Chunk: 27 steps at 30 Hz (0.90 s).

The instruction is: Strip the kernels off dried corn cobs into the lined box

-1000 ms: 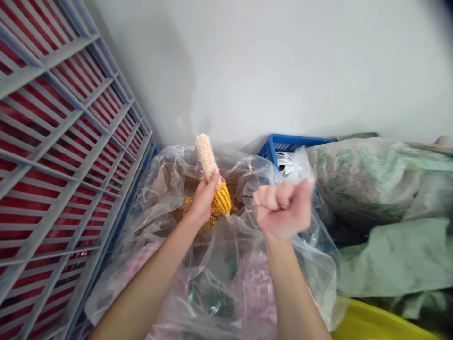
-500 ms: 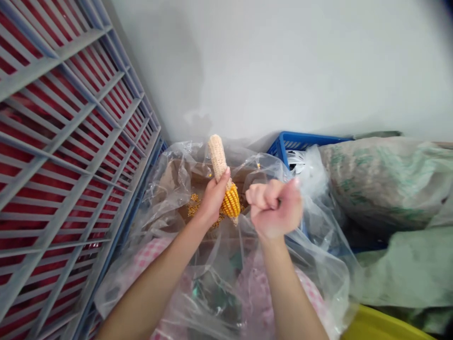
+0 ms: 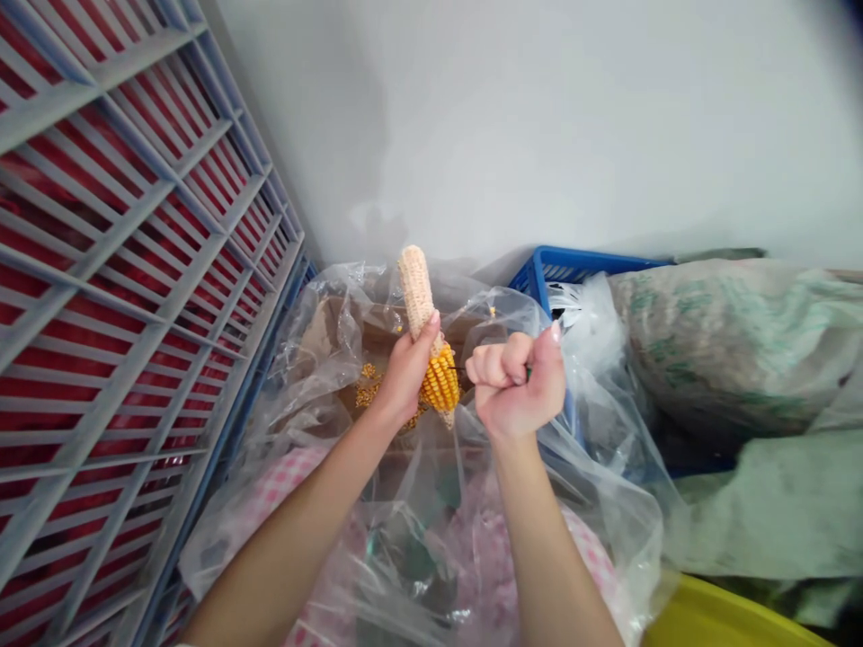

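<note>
"From the head view, where's the corn cob [image 3: 440, 374]?"

"Centre of the frame, tilted, its bare pale end up and its yellow, kernel-covered end down. It's above a plastic-lined cardboard box [image 3: 335, 325] with loose kernels [image 3: 368, 394] in it."

"And the hands?"

"The left hand [image 3: 404, 370] grips the cob around its middle, thumb laid along it. The right hand [image 3: 518, 385], just right of centre, is clenched around a thin tool [image 3: 459, 367]; a dark shaft points at the kernels and seems to meet them, and a bit of green shows in the fist."

"How would the cob handle?"

"Light and stiff, I'd judge. The bare part looks dry and rough, so it should grip well; the kernels look smoother and may slip or come loose under pressure."

"Best hold?"

"The bare stretch just above the kernels, fingers clear of the shaft."
</note>
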{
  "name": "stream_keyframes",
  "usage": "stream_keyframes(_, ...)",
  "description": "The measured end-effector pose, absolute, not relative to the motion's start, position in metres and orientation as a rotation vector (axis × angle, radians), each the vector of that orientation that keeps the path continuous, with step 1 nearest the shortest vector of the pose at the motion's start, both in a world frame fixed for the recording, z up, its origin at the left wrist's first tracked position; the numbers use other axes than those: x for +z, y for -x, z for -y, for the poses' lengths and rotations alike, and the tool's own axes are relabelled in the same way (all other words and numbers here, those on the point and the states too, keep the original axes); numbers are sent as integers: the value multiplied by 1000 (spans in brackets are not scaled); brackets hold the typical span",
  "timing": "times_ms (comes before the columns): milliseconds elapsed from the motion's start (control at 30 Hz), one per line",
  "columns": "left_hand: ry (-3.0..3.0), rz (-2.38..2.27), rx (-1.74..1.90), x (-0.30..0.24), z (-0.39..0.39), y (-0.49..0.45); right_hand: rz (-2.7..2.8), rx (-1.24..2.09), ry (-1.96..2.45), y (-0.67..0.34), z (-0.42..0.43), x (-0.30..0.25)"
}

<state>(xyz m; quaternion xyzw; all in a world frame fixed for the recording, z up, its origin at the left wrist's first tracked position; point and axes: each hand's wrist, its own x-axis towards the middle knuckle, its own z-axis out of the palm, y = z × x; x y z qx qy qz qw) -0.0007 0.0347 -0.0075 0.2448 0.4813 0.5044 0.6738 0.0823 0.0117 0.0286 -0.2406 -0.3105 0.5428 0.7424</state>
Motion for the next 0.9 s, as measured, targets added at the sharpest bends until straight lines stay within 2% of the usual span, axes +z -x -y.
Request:
stream_keyframes(500, -535, -1058, 1115, -8, -36, -2, 723, 1230, 508, -84, -11, 24)
stream_keyframes(900, -231, -1170, 1090, -28, -32, -8, 597, 1004, 634, -60, -7, -4)
